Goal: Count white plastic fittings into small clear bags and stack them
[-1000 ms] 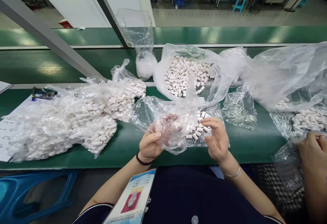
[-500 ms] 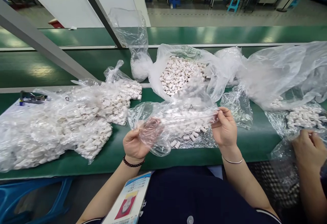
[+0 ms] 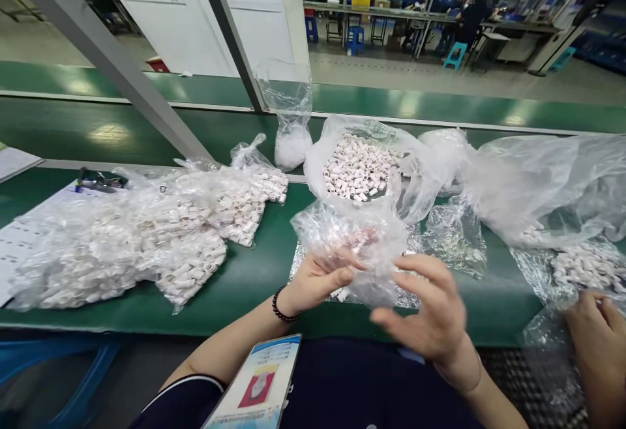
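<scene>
My left hand is closed on the gathered edge of a crumpled clear plastic bag, its thumb on top and some fingers behind the film. My right hand, slightly blurred, is just right of the bag with its fingers apart and nothing in them. Below the bag, a few short white tube fittings show on a sheet of clear film; the rest are hidden. Beyond it, a large open plastic bag holds a heap of the same white fittings.
Filled bags of white fittings are piled at left, over a paper sheet. A flat clear bag lies right of the film. At far right, another person's hand is near white fittings. A grey post slants at left.
The bag was stretched between both hands over the fittings; now it is bunched up in my left hand. My right hand has let go and opened. The view has tilted up.
</scene>
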`<action>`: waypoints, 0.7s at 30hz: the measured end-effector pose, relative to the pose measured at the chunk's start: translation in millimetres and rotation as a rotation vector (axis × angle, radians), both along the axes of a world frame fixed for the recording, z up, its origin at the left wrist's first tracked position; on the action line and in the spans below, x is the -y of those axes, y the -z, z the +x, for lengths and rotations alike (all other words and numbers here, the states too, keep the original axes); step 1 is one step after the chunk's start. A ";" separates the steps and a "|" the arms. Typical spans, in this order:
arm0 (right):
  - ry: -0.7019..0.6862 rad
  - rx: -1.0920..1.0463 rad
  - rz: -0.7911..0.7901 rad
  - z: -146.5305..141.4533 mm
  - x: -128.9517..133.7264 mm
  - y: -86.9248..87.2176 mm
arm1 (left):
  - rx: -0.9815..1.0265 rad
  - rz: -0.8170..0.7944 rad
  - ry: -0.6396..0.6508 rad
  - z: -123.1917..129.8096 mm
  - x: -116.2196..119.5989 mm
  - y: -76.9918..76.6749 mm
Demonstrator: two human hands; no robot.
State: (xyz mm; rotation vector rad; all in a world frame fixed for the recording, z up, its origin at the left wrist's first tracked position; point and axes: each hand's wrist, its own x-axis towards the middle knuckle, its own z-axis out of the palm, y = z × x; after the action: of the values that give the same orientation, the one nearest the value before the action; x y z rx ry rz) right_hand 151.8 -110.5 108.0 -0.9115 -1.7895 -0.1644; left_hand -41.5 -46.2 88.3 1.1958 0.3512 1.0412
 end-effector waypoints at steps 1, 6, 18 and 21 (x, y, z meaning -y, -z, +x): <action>-0.028 0.073 -0.038 -6.5 2.1 -2.3 | -0.037 0.022 0.020 3.3 2.3 0.8; 0.068 -0.023 -0.106 -12.7 0.4 7.9 | -0.158 -0.039 -0.055 7.8 6.8 9.1; -0.176 -1.285 -0.549 7.6 -6.0 15.1 | 0.255 -0.692 0.009 7.2 -1.6 15.6; -0.332 -1.457 -0.785 8.6 -1.0 12.5 | 0.314 -0.886 0.036 5.8 -1.4 18.5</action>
State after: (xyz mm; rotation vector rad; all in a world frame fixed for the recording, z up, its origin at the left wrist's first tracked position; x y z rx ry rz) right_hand 160.4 -109.5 95.5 -0.8275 -0.5197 1.1962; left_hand -35.7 -44.8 69.7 0.2402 0.4704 0.8706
